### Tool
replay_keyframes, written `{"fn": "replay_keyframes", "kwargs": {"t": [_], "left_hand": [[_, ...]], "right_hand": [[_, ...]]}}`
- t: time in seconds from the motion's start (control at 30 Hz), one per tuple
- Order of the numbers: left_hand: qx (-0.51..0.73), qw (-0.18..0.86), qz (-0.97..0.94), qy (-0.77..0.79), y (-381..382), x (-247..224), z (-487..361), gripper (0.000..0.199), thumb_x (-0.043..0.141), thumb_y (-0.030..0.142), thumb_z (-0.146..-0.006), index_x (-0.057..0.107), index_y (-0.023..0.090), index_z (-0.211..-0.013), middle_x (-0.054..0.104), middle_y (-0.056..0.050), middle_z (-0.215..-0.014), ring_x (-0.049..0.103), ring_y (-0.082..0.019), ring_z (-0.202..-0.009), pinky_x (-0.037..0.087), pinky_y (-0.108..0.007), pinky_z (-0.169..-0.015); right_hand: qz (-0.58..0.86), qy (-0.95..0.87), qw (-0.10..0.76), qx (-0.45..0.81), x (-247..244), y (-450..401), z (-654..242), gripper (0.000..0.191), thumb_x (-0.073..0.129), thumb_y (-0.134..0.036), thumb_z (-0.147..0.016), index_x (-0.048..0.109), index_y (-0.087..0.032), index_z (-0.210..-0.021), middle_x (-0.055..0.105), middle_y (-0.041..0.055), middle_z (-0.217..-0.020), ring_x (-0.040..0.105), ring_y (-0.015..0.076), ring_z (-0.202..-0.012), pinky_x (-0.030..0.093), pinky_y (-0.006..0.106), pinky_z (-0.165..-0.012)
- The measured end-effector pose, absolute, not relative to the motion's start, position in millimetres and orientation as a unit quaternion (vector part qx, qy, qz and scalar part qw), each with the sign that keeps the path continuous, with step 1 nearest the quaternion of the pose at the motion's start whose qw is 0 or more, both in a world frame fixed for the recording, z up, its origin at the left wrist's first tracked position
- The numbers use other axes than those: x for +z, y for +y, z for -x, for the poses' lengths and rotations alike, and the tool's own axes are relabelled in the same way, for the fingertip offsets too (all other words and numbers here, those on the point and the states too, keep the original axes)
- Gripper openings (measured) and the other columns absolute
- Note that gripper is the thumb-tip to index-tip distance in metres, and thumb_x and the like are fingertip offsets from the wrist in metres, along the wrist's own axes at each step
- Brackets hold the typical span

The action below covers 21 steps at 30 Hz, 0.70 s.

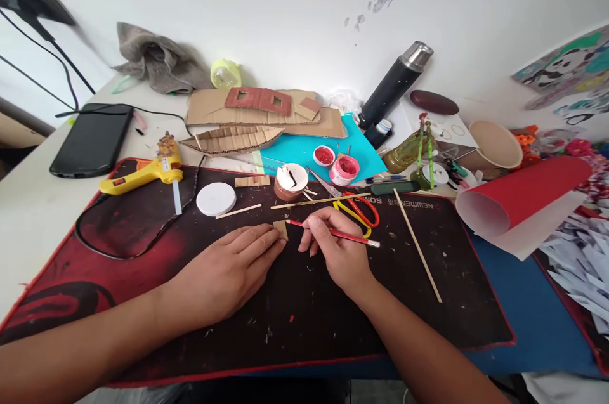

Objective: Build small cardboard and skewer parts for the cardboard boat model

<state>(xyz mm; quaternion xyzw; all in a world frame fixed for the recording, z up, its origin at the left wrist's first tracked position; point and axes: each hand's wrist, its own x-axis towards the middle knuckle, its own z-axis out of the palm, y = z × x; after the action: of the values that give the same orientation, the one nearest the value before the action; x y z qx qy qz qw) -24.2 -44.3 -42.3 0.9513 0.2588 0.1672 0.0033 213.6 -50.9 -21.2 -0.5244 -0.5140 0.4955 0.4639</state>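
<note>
My left hand lies flat on the dark mat, its fingers stretched out, and its fingertips press on a small piece of cardboard. In my right hand is a red pencil, pinched between thumb and fingers. The pencil's tip points left, at the upper right edge of the cardboard piece; whether it touches cannot be told. A thin wooden stick and a white round lid lie beyond my left hand. Scissors with red and yellow handles lie just behind my right hand.
A yellow glue gun with its cable is at the left, near a black phone. Behind stand a cardboard boat, paint jars and a thermos. A long stick and a red paper roll lie rightward.
</note>
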Motion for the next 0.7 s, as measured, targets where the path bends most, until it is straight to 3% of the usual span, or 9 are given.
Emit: {"fn": "replay_keyframes", "kwargs": {"t": [0.17,0.37,0.7], "left_hand": [[0.159,0.014,-0.945,0.286,-43,-42,22,0.047,0.048,0.021,-0.105,0.063,0.013,-0.149,0.069,-0.016,-0.147,0.063,-0.031,-0.137,0.054,-0.044,-0.115],[0.161,0.030,-0.943,0.289,-42,-42,21,0.047,0.051,0.023,-0.105,0.062,0.013,-0.149,0.069,-0.015,-0.145,0.062,-0.031,-0.136,0.052,-0.043,-0.117],[0.157,0.045,-0.942,0.293,-42,-41,22,0.047,0.054,0.023,-0.103,0.063,0.013,-0.148,0.068,-0.016,-0.144,0.061,-0.032,-0.137,0.053,-0.044,-0.117]], "right_hand": [[0.529,-0.508,0.466,0.495,-26,-42,-212,0.039,0.064,-0.057,-0.105,0.069,-0.022,-0.087,0.067,-0.0010,-0.062,0.066,0.0155,-0.054,0.051,0.027,-0.051],[0.521,-0.505,0.453,0.518,-27,-32,-212,0.036,0.064,-0.055,-0.105,0.073,-0.021,-0.096,0.075,0.0031,-0.076,0.074,0.0182,-0.062,0.055,0.027,-0.052],[0.554,-0.567,0.401,0.459,-28,-37,-211,0.032,0.058,-0.044,-0.110,0.072,-0.022,-0.092,0.073,0.0013,-0.074,0.065,0.0136,-0.055,0.048,0.026,-0.051]]}}
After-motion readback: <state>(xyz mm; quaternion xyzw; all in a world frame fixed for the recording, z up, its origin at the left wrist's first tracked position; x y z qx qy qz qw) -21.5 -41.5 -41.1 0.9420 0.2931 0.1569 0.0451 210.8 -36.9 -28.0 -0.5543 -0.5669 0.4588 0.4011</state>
